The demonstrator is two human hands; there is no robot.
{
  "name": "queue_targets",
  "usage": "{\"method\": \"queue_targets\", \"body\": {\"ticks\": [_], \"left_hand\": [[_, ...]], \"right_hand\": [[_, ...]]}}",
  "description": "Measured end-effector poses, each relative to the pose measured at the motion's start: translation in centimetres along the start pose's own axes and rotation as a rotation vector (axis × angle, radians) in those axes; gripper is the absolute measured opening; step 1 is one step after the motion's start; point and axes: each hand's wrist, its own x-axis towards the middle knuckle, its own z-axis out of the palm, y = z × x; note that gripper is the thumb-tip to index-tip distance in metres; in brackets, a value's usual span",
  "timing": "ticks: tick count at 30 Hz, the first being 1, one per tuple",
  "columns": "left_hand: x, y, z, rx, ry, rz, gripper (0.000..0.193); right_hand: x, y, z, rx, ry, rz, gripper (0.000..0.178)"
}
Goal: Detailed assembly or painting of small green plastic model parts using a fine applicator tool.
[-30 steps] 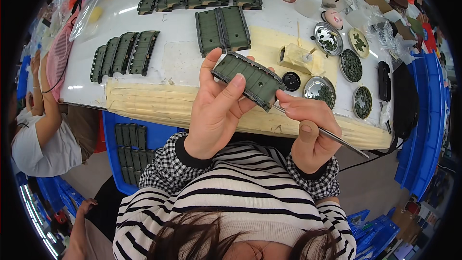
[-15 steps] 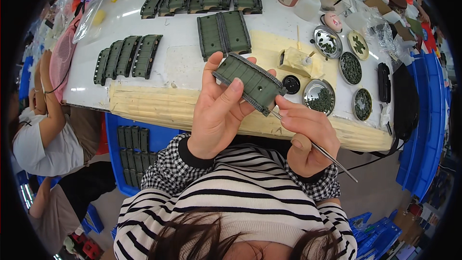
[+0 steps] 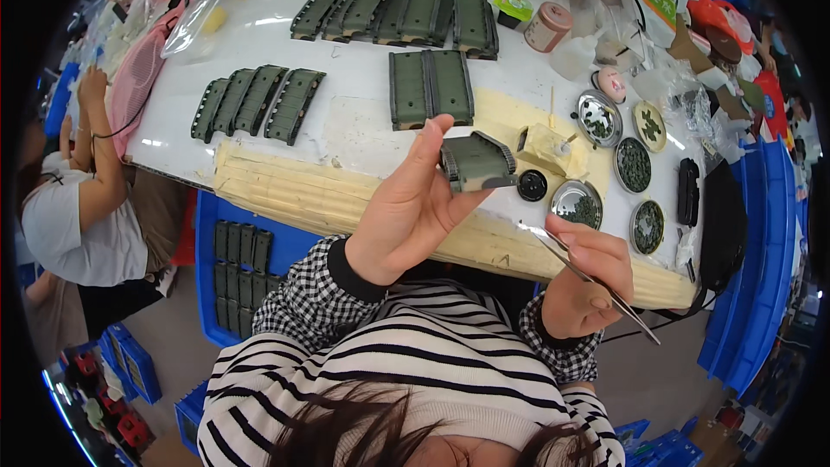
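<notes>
Dark green is the curved part (image 3: pixel 478 164) which the left hand (image 3: pixel 411 216) grasps between its thumb and fingers, lifted above the front side of the white table (image 3: pixel 259 37). From my distant seat I see that it is tilted, and rough dark strips go along its edges. The right hand (image 3: pixel 592 281) has its fingers closed around metal tweezers (image 3: pixel 633 316); their thin points are directed to the left, near the part but apart from it. I cannot tell if something small sits between these points. To the right of the part I notice a black cap (image 3: pixel 532 185), and behind this cap a block (image 3: pixel 545 152) wrapped in yellowish tape. Farther right, round dishes (image 3: pixel 634 164) contain small dark green pieces, and beside them lies a black case (image 3: pixel 688 190). Behind the left hand, two more green panels (image 3: pixel 451 91) lie side by side; a group of four pieces (image 3: pixel 252 104) lies to the left, and a long row (image 3: pixel 372 10) at the back. Below the table edge I see a blue bin (image 3: pixel 207 242) with similar dark pieces inside. At far left, a person in a white shirt (image 3: pixel 73 229) is near the table.
</notes>
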Motion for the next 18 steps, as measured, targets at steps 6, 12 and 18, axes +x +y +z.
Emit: {"method": "queue_targets", "body": {"ticks": [6, 12, 18], "left_hand": [[1.4, 0.4, 2.2, -0.081, 0.042, -0.088, 0.052], [1.7, 0.2, 2.1, -0.087, 0.045, -0.119, 0.052], [1.7, -0.2, 2.5, -0.105, 0.035, -0.129, 0.052]], "right_hand": [[0.0, 0.5, 0.3, -0.056, 0.06, -0.044, 0.042], [0.0, 0.1, 0.0, -0.087, -0.034, -0.054, 0.037], [0.0, -0.1, 0.1, -0.097, -0.051, -0.046, 0.036]]}}
